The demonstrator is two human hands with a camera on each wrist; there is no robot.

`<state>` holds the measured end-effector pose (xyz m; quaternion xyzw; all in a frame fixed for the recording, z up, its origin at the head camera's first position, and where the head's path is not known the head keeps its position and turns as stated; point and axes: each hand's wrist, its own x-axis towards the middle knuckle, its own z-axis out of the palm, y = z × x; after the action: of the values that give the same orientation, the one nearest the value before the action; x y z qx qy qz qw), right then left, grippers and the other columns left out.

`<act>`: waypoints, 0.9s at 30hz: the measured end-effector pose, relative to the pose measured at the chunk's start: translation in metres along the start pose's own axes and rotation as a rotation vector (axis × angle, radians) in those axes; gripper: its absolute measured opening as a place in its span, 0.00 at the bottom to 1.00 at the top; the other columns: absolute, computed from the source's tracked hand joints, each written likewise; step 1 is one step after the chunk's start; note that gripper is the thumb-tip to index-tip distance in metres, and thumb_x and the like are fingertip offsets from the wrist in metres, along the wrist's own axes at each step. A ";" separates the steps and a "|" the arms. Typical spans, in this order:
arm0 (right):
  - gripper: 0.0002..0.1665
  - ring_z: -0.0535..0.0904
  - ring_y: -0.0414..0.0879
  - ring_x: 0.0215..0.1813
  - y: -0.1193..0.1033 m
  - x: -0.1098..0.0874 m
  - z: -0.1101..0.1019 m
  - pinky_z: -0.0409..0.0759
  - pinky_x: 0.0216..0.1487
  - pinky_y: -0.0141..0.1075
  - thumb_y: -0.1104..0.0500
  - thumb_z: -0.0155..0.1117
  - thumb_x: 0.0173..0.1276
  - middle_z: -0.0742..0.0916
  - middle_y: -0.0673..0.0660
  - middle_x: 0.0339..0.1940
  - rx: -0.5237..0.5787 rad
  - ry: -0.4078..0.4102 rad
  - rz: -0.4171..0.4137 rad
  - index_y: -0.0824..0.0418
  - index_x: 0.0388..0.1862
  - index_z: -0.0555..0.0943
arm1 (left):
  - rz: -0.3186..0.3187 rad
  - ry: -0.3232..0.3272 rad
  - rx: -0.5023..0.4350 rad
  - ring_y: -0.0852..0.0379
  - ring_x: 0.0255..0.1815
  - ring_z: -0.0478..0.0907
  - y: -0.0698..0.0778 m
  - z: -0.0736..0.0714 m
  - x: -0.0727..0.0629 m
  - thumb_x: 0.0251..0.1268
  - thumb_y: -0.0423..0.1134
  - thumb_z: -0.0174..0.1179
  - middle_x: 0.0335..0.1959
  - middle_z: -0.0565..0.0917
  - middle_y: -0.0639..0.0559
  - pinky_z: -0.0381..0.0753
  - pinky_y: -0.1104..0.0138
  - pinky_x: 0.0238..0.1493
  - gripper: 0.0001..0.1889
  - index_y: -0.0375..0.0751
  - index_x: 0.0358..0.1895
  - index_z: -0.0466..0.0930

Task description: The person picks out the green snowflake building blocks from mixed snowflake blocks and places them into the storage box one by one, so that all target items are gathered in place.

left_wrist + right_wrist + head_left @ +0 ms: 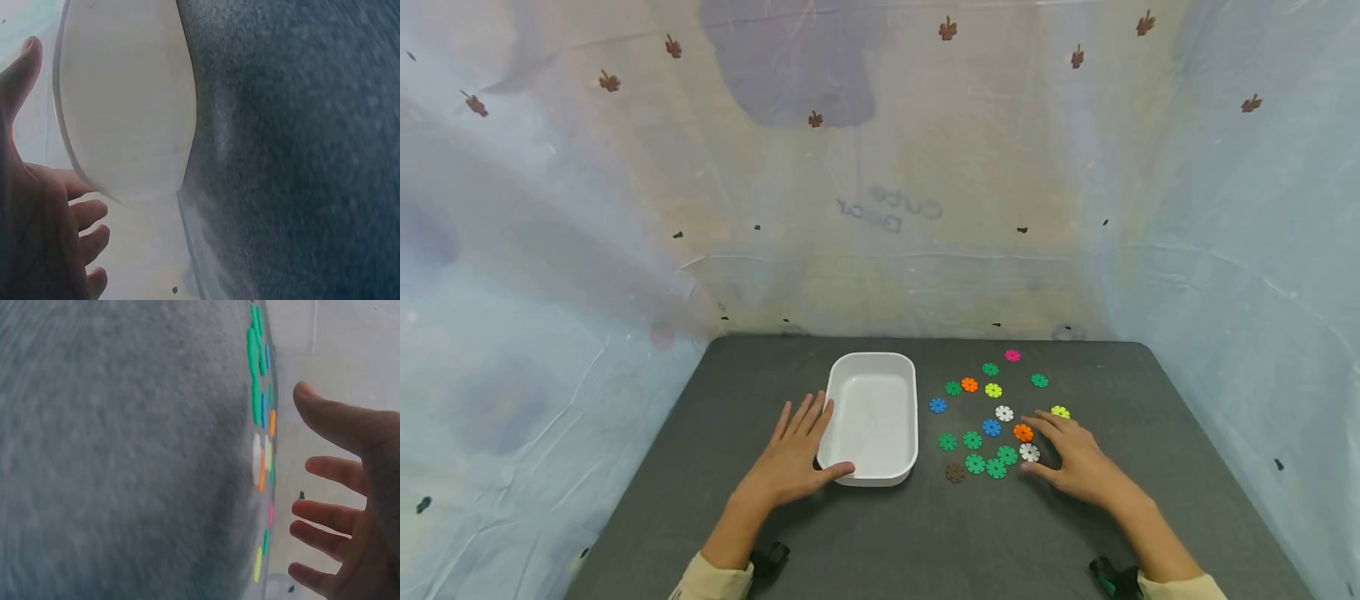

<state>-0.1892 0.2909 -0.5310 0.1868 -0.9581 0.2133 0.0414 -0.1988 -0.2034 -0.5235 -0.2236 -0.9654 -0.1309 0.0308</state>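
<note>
A white rectangular tray (874,421) lies on the table. My left hand (797,454) is at its left side, fingers spread along the wall and thumb by the near rim; the left wrist view shows the tray (128,100) beside the spread hand. Flat notched plastic discs lie scattered to the right of the tray. My right hand (1078,462) hovers with fingers parted at their right edge, near a white disc (1029,452) and an orange disc (1023,432). Nothing shows between its fingers in the right wrist view.
Several green discs (996,468) and a brown disc (955,472) lie nearer the table's front. A pink disc (1012,356) is farthest back. The dark grey table (880,542) is bordered by pale printed sheeting (880,283) at the back and sides.
</note>
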 end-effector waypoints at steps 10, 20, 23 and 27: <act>0.27 0.81 0.60 0.59 -0.002 0.011 0.014 0.76 0.60 0.68 0.52 0.82 0.67 0.85 0.57 0.55 0.046 0.026 -0.097 0.60 0.60 0.86 | -0.001 -0.040 -0.009 0.40 0.90 0.43 0.006 0.007 0.005 0.68 0.79 0.56 0.90 0.48 0.39 0.39 0.39 0.87 0.62 0.35 0.88 0.47; 0.12 0.77 0.48 0.48 -0.006 0.016 0.022 0.76 0.53 0.57 0.57 0.82 0.67 0.81 0.51 0.46 0.039 0.010 -0.153 0.52 0.45 0.86 | -0.030 -0.083 -0.022 0.44 0.91 0.39 0.010 0.008 0.003 0.68 0.79 0.57 0.90 0.43 0.39 0.36 0.43 0.88 0.64 0.33 0.88 0.42; 0.12 0.76 0.47 0.47 -0.007 0.018 0.023 0.76 0.52 0.55 0.58 0.82 0.66 0.81 0.51 0.44 0.034 0.012 -0.154 0.53 0.43 0.85 | -0.025 -0.073 -0.025 0.44 0.91 0.40 0.010 0.009 0.002 0.68 0.79 0.57 0.90 0.43 0.39 0.38 0.43 0.88 0.64 0.32 0.88 0.43; 0.14 0.72 0.43 0.44 -0.009 0.021 0.023 0.75 0.47 0.47 0.58 0.83 0.65 0.80 0.50 0.43 0.043 -0.009 -0.143 0.54 0.42 0.84 | -0.010 -0.054 -0.033 0.43 0.90 0.41 0.011 0.008 0.003 0.68 0.79 0.56 0.90 0.44 0.38 0.41 0.43 0.88 0.64 0.31 0.88 0.44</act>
<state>-0.2055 0.2668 -0.5450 0.2567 -0.9376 0.2295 0.0485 -0.1968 -0.1907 -0.5286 -0.2229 -0.9646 -0.1412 0.0004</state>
